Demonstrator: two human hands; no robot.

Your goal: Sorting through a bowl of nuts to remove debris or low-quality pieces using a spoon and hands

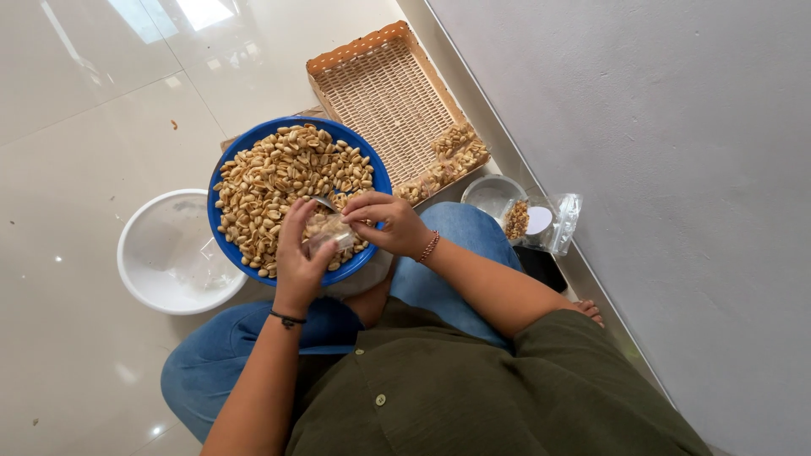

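Over the blue bowl (253, 143) of peanuts (287, 173), the left hand (300, 257) was curled around a small clear bag (331, 232), mostly hidden behind its fingers. The right hand (384, 221) pinched the bag's edge; a metal spoon (323, 203) showed between the hands, and which hand held it could not be told. The woven tray (380, 84) was cut off by nothing, but a plastic packet (549, 221) by the wall blurred its contents.

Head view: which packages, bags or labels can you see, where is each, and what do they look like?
Small clear plastic bag: between both hands, over the blue bowl's near edge.
Clear plastic bag: on the floor by the wall, holding brown nuts and a white round lid.
No labels or screens visible.
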